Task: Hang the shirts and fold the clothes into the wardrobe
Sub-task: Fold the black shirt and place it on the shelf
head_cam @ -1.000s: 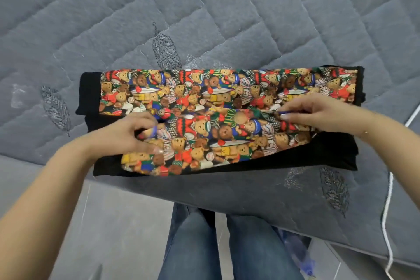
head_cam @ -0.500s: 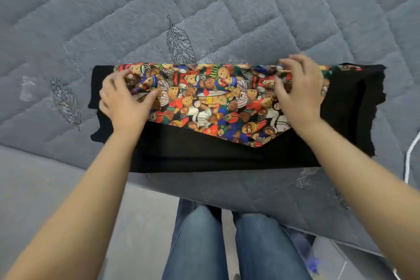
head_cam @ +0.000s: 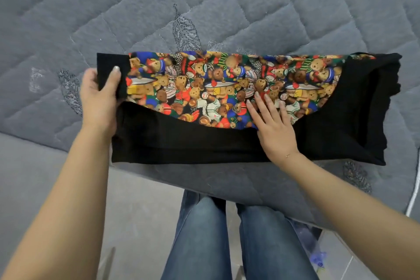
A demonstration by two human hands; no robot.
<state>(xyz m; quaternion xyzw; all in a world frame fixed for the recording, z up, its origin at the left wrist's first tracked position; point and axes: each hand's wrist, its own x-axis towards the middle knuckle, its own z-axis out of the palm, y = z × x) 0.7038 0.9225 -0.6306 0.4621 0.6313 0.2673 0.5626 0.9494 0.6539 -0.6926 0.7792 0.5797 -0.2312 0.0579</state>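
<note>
We grip the left end of the folded garment [head_cam: 227, 138] with our left hand [head_cam: 98, 102]: the thumb [head_cam: 113, 79] lies on top of the black edge, the other fingers are hidden beneath it, so the cloth is pinched between them. Our right hand [head_cam: 272, 127] lies flat on the garment, fingers [head_cam: 261, 107] straight and slightly spread, their tips pressing on the teddy-bear print [head_cam: 216, 88] and the palm on the black cloth just below it. The garment stretches in a long band from the left thumb past the right fingers, resting on the grey quilted bed [head_cam: 204, 7] near its front edge. Below our wrists we see our jeans [head_cam: 204, 238].
</note>
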